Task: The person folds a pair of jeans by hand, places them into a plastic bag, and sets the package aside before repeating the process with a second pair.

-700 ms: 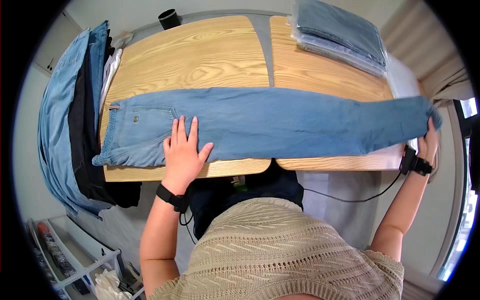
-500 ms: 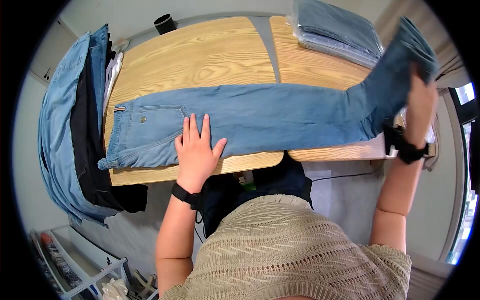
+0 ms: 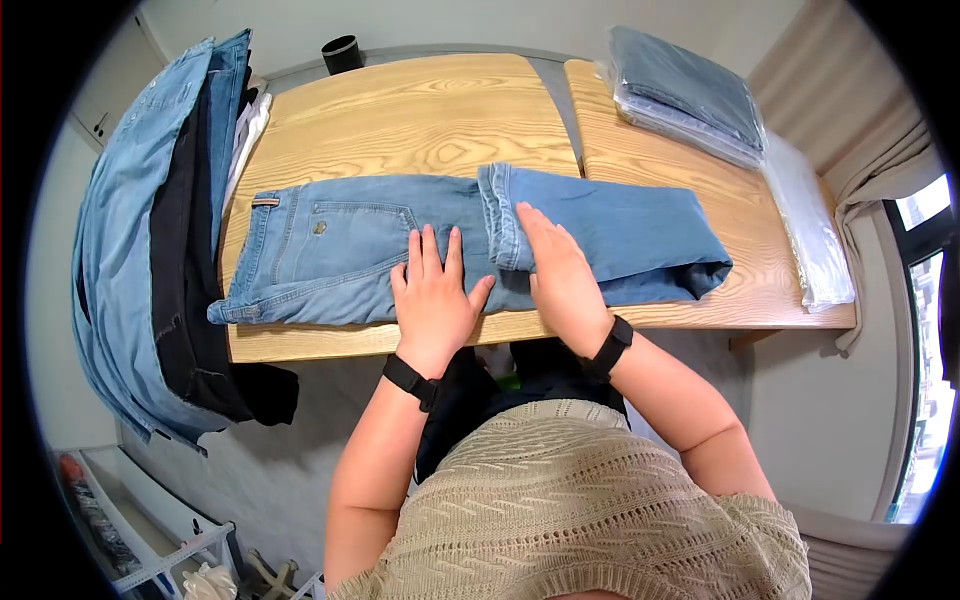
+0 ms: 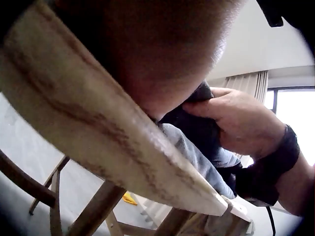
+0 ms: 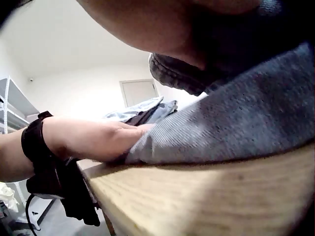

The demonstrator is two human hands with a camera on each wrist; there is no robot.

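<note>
A pair of light blue jeans [image 3: 360, 245] lies lengthwise along the table's near side, waistband to the left. Its lower leg [image 3: 630, 230] is doubled back over the upper part, bringing the hem [image 3: 503, 220] near the middle. My left hand [image 3: 438, 295] rests flat on the jeans below the back pocket, fingers spread. Just right of it, my right hand [image 3: 565, 285] holds the folded leg at the hem. The left wrist view shows the right hand [image 4: 246, 120] with dark cloth between thumb and fingers. In the right wrist view the hem [image 5: 174, 73] is raised above the lower layer.
More jeans and dark trousers [image 3: 180, 250] hang over the table's left end. Plastic-bagged folded jeans [image 3: 685, 90] are stacked at the back right, near a clear plastic bag [image 3: 810, 230]. A gap [image 3: 560, 100] separates the wooden tabletops. A black bin [image 3: 342, 54] stands behind.
My right hand has lifted the leg end from the far right and carried it left over the jeans, folding them. My left hand has stayed on the jeans.
</note>
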